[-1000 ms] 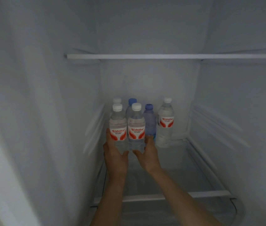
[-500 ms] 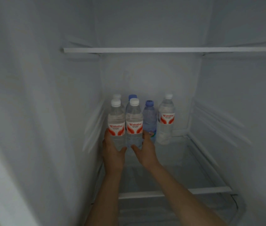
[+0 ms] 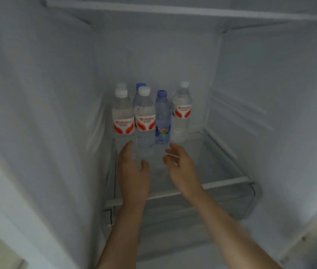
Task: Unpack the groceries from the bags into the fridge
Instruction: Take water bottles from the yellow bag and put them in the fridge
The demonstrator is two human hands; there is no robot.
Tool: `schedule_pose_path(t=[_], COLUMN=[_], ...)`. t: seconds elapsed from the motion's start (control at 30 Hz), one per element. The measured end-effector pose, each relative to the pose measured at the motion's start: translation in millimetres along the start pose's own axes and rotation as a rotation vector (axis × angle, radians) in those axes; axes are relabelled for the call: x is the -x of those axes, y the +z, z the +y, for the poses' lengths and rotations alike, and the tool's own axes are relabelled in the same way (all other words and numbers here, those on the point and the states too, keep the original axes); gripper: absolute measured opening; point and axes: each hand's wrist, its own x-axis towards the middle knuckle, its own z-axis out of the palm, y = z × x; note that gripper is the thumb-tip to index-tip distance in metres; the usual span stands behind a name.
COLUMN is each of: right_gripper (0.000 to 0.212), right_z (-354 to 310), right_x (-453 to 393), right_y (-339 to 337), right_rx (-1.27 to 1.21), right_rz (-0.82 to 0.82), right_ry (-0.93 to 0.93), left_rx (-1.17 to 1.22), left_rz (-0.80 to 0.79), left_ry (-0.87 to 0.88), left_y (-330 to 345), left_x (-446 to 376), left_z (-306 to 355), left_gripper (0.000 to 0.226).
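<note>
Several water bottles stand upright at the back left of the fridge's glass shelf (image 3: 217,160). Two white-capped bottles with red labels form the front row: the left bottle (image 3: 123,117) and the middle bottle (image 3: 144,117). A blue-capped bottle (image 3: 162,117) stands beside them and another red-label bottle (image 3: 181,111) further right. Two more caps show behind the front row. My left hand (image 3: 133,167) is just in front of the left bottle with relaxed fingers, holding nothing. My right hand (image 3: 181,166) hovers with loosely spread fingers in front of the blue-capped bottle, apart from it.
An upper shelf (image 3: 173,10) crosses the top of the compartment. A clear drawer (image 3: 231,202) lies under the glass shelf. The fridge's side walls (image 3: 46,113) close in on both sides. The right half of the glass shelf holds nothing.
Both hands have let go of the two front red-label bottles and drawn back toward me. The bottles stay standing on the shelf. The view has tilted downward.
</note>
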Motion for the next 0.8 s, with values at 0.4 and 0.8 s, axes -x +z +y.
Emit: schedule_pose_path(t=[0.4,0.8], right_gripper=[0.036,0.033], right_z=[12,44], right_x=[191,445], right_y=[-96,-162], right_rx=[0.116,0.189], right_rz=[0.312,0.647], right_ry=[0.07,0.547], left_rx=[0.306,0.163], left_rz=[-0.472,-1.32], left_ry=[0.138,0.321], left_y=[2,-33], left_x=[158,375], left_z=[25,19], left_gripper=[0.026,0.03])
